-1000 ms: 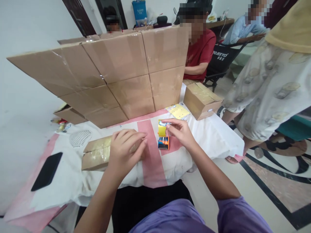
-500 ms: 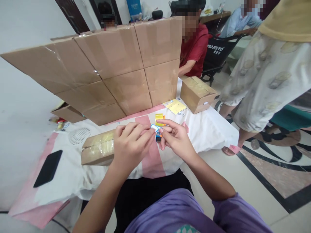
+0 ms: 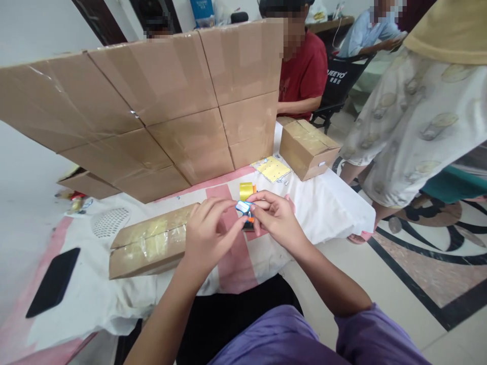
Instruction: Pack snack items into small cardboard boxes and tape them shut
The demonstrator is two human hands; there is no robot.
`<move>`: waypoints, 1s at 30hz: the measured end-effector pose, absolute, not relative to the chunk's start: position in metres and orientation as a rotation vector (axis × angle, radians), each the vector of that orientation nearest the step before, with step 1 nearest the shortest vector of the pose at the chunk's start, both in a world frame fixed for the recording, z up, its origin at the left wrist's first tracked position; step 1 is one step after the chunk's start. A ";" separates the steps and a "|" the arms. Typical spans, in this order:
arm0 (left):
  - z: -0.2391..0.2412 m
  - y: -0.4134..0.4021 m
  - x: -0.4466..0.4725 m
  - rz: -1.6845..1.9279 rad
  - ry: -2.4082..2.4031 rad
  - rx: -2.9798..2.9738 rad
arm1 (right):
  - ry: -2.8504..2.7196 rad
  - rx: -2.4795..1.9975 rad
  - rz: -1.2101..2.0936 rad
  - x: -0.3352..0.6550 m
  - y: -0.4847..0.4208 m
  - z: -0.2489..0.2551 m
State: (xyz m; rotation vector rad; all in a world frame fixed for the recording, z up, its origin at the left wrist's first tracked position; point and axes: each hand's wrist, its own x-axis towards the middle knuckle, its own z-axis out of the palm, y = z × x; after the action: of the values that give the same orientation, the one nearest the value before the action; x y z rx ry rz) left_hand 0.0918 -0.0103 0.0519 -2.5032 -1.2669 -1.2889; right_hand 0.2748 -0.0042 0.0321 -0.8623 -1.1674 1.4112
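Observation:
A small white piece with a blue border [image 3: 242,207], maybe a sticker, is pinched at its right edge between the thumb and fingers of my right hand [image 3: 277,215]. My left hand [image 3: 213,225] is at the piece's left side with thumb and index finger spread apart. Its index fingertip is close to the piece; I cannot tell whether they touch. Just beyond the fingers stands a yellow tape roll [image 3: 246,190] with some orange beside it. Something dark and orange below the piece is partly hidden by my hands.
A taped cardboard box [image 3: 152,238] lies left of my hands, with a black phone-like slab [image 3: 53,281] farther left. A tall cardboard panel [image 3: 182,111] rises behind. A yellow sheet [image 3: 272,168] and another box [image 3: 309,147] are at the back right. Other people are nearby.
My left thumb has come away from the white piece and dropped lower, opening a gap to the index finger. My right hand keeps its pinch. The view has shifted slightly.

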 end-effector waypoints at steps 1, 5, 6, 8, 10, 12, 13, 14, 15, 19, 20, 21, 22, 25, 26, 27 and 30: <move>0.050 -0.009 0.092 -1.193 -1.213 -2.457 | -1.177 -0.858 1.423 0.274 -0.003 0.032; 0.046 -0.002 0.093 -0.962 -1.126 -2.374 | -1.171 -0.902 1.408 0.269 -0.002 0.029; 0.045 -0.001 0.092 -0.945 -1.132 -2.396 | -1.165 -0.922 1.387 0.268 -0.002 0.028; 0.044 0.001 0.092 -0.966 -1.167 -2.467 | -1.166 -0.951 1.353 0.266 -0.002 0.026; 0.043 0.003 0.093 -1.106 -1.235 -2.535 | -1.182 -0.965 1.333 0.266 -0.003 0.024; 0.041 0.003 0.093 -1.343 -1.323 -2.563 | -1.203 -0.985 1.291 0.272 0.002 0.018; 0.041 0.003 0.093 -1.449 -1.357 -2.555 | -1.210 -1.002 1.249 0.278 0.007 0.014; 0.041 0.003 0.092 -1.528 -1.378 -2.532 | -1.215 -1.025 1.193 0.286 0.016 0.009; 0.040 0.003 0.090 -1.572 -1.388 -2.505 | -1.220 -1.056 1.118 0.296 0.029 0.003; 0.039 -0.002 0.079 -1.562 -1.383 -2.434 | -1.258 -1.319 0.730 0.343 0.113 -0.026; 0.038 -0.004 0.076 -1.544 -1.392 -2.439 | -1.290 -1.464 0.693 0.353 0.138 -0.034; 0.036 -0.007 0.073 -1.531 -1.411 -2.450 | -1.339 -1.627 0.680 0.360 0.161 -0.040; 0.035 -0.009 0.070 -1.526 -1.442 -2.466 | -1.379 -1.758 0.673 0.365 0.181 -0.046; 0.032 -0.013 0.065 -1.555 -1.567 -2.514 | -1.439 -1.992 0.664 0.369 0.222 -0.058; 0.032 -0.014 0.064 -1.567 -1.602 -2.515 | -1.449 -2.028 0.655 0.368 0.229 -0.060; 0.032 -0.015 0.063 -1.573 -1.619 -2.512 | -1.467 -2.069 0.642 0.367 0.232 -0.061; 0.038 -0.018 0.058 -1.530 -1.661 -2.581 | -1.534 -2.154 0.589 0.366 0.233 -0.061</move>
State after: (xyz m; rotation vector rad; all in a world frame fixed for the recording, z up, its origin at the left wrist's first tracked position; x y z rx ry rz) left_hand 0.0577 -0.0183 0.0384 -2.5809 -1.6611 -1.5298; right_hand 0.3663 0.2334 -0.0605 -2.1545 -1.5341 0.5894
